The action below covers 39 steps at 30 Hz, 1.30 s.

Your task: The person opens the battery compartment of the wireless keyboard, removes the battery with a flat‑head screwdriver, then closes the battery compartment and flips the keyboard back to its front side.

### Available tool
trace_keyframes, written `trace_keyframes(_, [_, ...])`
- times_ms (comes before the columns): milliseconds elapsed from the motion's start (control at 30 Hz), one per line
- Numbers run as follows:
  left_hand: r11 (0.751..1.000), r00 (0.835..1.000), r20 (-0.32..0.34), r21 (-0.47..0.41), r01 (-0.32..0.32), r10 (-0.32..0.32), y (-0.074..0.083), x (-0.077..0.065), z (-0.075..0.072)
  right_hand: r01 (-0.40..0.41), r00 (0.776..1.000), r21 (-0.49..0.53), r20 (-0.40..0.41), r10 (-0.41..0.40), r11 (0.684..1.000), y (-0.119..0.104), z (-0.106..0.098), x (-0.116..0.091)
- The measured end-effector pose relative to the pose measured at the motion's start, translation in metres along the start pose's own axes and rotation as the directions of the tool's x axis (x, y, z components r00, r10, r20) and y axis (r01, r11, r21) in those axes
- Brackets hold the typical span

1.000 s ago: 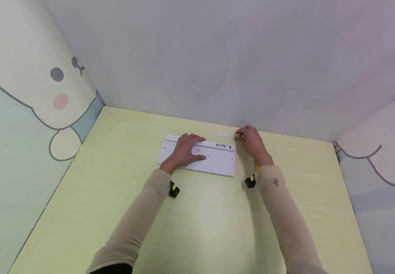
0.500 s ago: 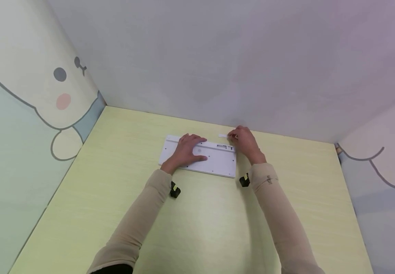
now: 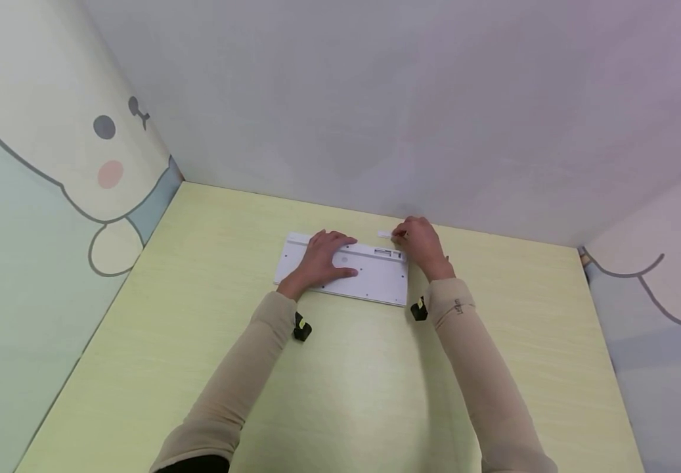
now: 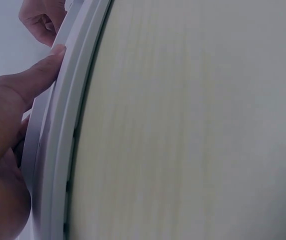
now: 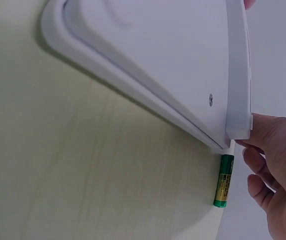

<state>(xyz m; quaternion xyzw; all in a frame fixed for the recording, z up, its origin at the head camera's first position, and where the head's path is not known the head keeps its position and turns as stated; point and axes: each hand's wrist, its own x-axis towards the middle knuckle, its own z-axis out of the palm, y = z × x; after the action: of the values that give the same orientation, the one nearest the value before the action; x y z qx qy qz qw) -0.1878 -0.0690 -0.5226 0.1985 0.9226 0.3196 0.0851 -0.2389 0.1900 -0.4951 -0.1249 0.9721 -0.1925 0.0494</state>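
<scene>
A white keyboard [image 3: 370, 286] lies face down on the table, a small slot [image 3: 384, 252] showing in its raised rear strip. My left hand [image 3: 319, 259] rests across its left half, thumb and forefinger spread on the underside. In the left wrist view the thumb [image 4: 48, 67] lies near the long edge. My right hand [image 3: 421, 243] is at the far right corner, fingers bent and fingertips largely hidden behind the rear strip; what they may pinch cannot be seen. A narrow white strip [image 3: 384, 234] lies behind the keyboard, partly covered by that hand. A green battery [image 5: 224, 181] lies beside the corner.
The pale wooden table [image 3: 346, 387] meets a grey wall [image 3: 340, 112] just behind the hands. Side walls carry cartoon prints. Black wrist-worn devices, one on the left [image 3: 301, 327] and one on the right [image 3: 419, 309], hang below the wrists.
My right hand has moved left to the keyboard's far corner and over the end of the white strip, then stayed nearly still. The left hand and keyboard stay in place.
</scene>
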Motion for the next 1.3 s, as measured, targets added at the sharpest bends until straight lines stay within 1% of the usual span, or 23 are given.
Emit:
trace_keyframes(233, [1.000,1.000,0.001,0.006,0.005,-0.005,-0.0004,0.0001,0.0006,-0.010,1.000,0.003,-0.008,0.010,1.000,-0.0031,0.0019,-0.0003])
trace_keyframes(333, [1.000,1.000,0.006,0.007,0.007,-0.007,-0.0001,0.0001,0.0014,-0.014,1.000,-0.015,-0.007,0.014,1.000,-0.0032,0.0021,-0.0007])
trace_keyframes(567, [1.000,1.000,-0.003,0.000,-0.006,0.006,0.0020,0.0005,0.0010,-0.023,0.999,-0.007,-0.024,0.023,1.000,-0.0021,0.0032,0.0007])
trace_keyframes(867, [1.000,1.000,0.000,0.011,-0.006,0.006,0.0022,0.0010,0.0002,0.049,0.997,-0.061,-0.052,-0.052,0.997,-0.0010,0.0026,-0.0008])
trace_keyframes(1067, [1.000,1.000,-0.004,0.016,-0.014,0.014,0.0017,0.0008,-0.0006,0.062,0.995,-0.076,-0.075,-0.068,0.995,-0.0004,0.0008,-0.0022])
trace_keyframes(1300, [1.000,1.000,-0.007,0.008,-0.010,0.010,0.0004,0.0009,-0.0008,0.082,0.991,-0.090,-0.095,-0.091,0.993,-0.0036,-0.0066,-0.0046])
